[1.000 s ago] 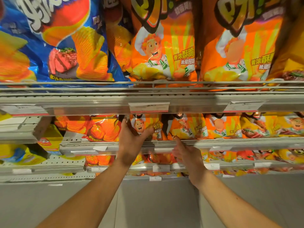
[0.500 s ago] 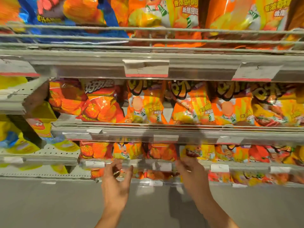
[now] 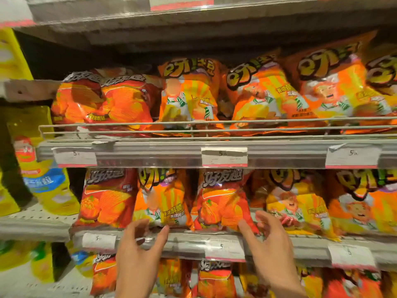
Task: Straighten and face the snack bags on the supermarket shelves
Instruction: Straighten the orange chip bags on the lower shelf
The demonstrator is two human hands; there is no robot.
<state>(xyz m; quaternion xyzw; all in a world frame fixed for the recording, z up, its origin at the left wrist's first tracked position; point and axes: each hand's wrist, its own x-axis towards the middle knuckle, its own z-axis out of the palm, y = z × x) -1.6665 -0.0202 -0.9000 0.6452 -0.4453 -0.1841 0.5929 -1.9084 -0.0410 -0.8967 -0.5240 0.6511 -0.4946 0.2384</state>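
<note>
step: we reached both open hands, left [image 3: 137,252] and right [image 3: 272,246], gripping nothing, toward glossy orange-red plastic snack bags [image 3: 221,203] above the grey shelf rail [image 3: 189,244] | next: grasp, square up

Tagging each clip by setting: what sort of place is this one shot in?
Almost certainly a supermarket snack aisle. Tiered metal shelves with a wire front rail hold rows of orange and red chip bags, and paper price tags sit in clear strips along each shelf edge.

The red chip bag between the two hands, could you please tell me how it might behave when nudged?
The red chip bag looks puffed and glossy, so it is probably light and slippery. Standing on its narrow bottom seam, it may tip easily.
</note>
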